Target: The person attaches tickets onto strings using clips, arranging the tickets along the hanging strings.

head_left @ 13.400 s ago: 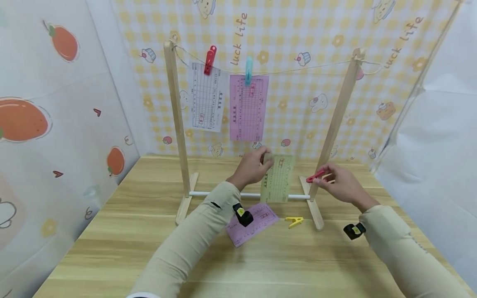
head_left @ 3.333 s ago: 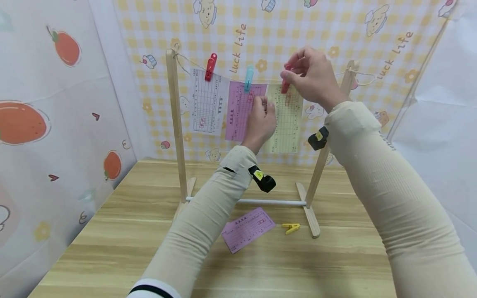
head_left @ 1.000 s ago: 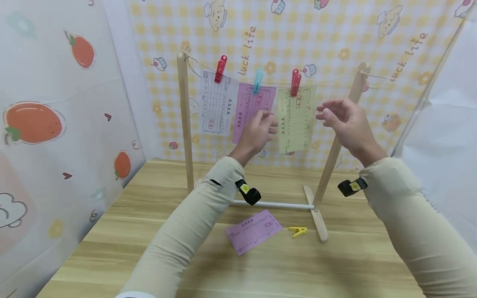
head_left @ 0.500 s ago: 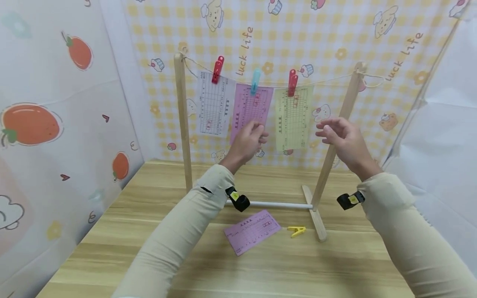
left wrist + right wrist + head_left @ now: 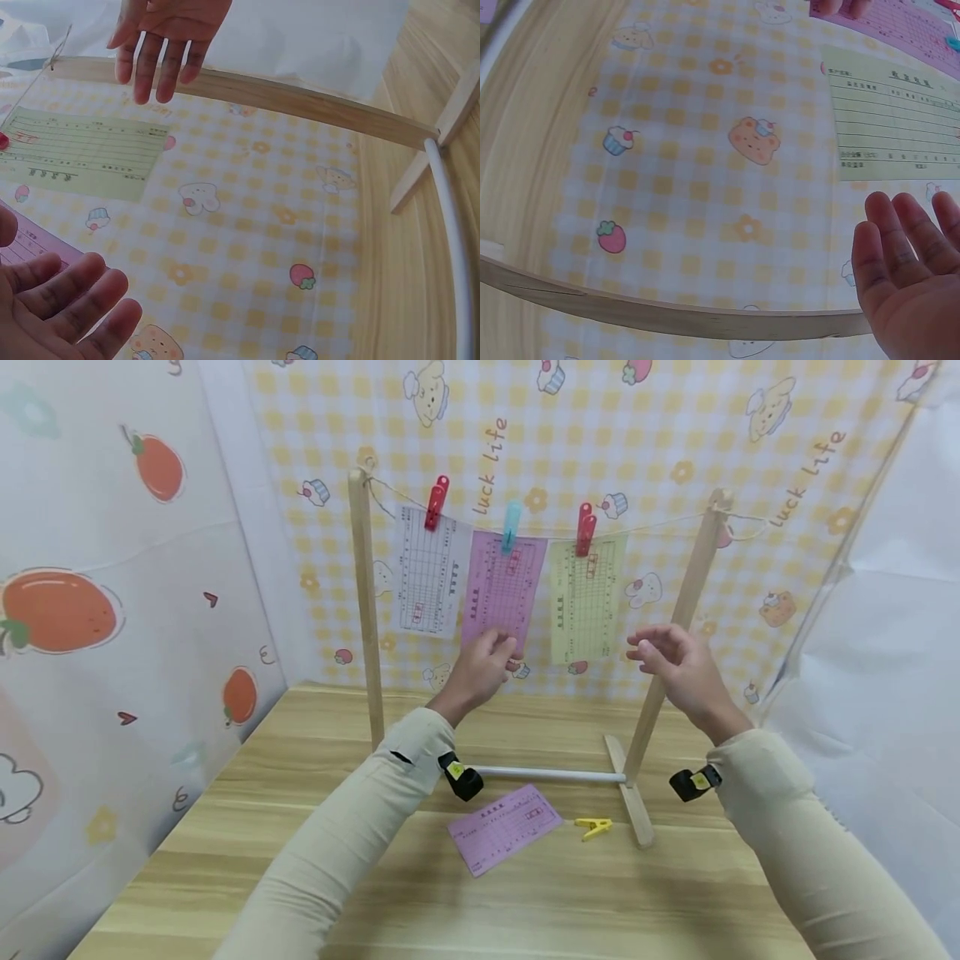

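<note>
My left hand [image 5: 477,675] is in front of the lower end of the hanging pink slip [image 5: 504,593], fingers relaxed and holding nothing. To the right of the yellow slip [image 5: 587,602], my right hand [image 5: 681,675] hovers with loosely bent fingers, nothing in it. A red clothespin [image 5: 586,531] fastens the yellow slip to the string [image 5: 660,524]. The pink slip hangs from a light blue clothespin [image 5: 512,527], and a white slip [image 5: 429,577] from another red clothespin [image 5: 437,503]. The right wrist view shows the right hand's fingers [image 5: 904,236] spread below the yellow slip.
A second pink slip [image 5: 504,831] lies on the wooden table [image 5: 360,893], with a yellow clothespin [image 5: 593,828] to its right. Wooden posts [image 5: 365,610] hold the string, joined low down by a white bar [image 5: 551,772]. A checked cloth [image 5: 645,435] covers the back.
Earlier the yellow slip was held in the left hand; it now hangs on the string under the red clothespin. Both hands have let go and moved down.
</note>
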